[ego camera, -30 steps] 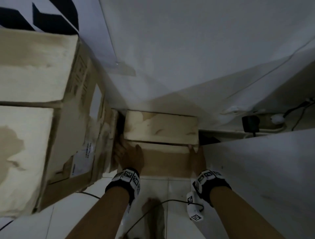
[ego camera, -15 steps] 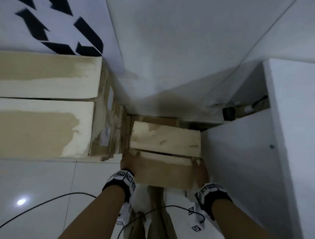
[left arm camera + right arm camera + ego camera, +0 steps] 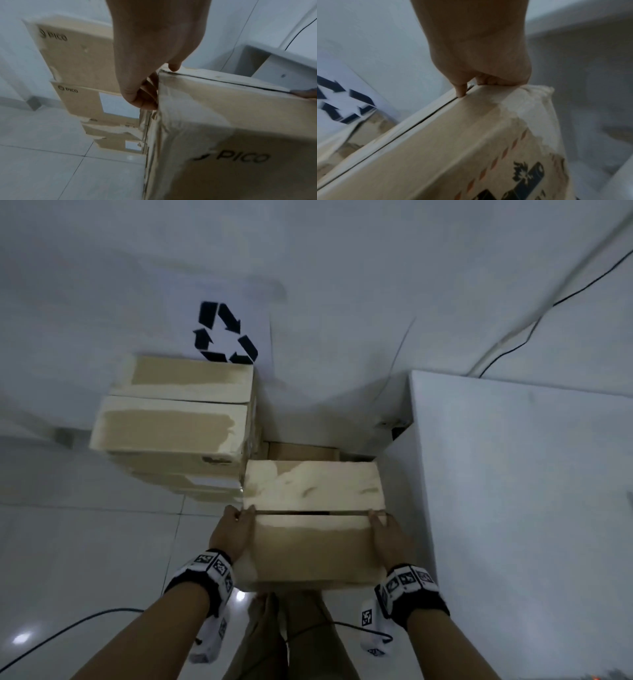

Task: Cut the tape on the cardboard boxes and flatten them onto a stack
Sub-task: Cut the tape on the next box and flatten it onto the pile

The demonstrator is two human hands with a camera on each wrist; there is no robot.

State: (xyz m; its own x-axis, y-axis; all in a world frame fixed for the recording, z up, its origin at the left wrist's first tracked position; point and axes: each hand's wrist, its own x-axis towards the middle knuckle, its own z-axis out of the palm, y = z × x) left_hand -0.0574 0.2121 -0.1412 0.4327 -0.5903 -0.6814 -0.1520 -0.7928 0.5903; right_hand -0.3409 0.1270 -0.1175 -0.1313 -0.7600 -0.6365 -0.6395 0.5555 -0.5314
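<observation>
I hold a closed cardboard box (image 3: pixel 311 539) in the air in front of me, its top flaps meeting in a dark seam. My left hand (image 3: pixel 234 529) grips its left end, the thumb on top by the seam and the fingers curled against the side. My right hand (image 3: pixel 385 530) grips the right end the same way. In the left wrist view the left hand (image 3: pixel 150 83) clasps the box (image 3: pixel 223 128), which is printed PICO. In the right wrist view the right hand (image 3: pixel 481 65) has its thumb at the seam of the box (image 3: pixel 453 148).
A stack of closed cardboard boxes (image 3: pixel 174 419) stands at the left under a recycling sign (image 3: pixel 224 337) on the wall. A white cabinet (image 3: pixel 513 491) stands close at the right. Another box (image 3: pixel 301 450) lies in the gap behind. Cables trail across the tiled floor (image 3: pixel 85 559).
Both hands have lifted the box up out of the gap between the stack and the cabinet and drawn it toward me. My view has risen and pulled back.
</observation>
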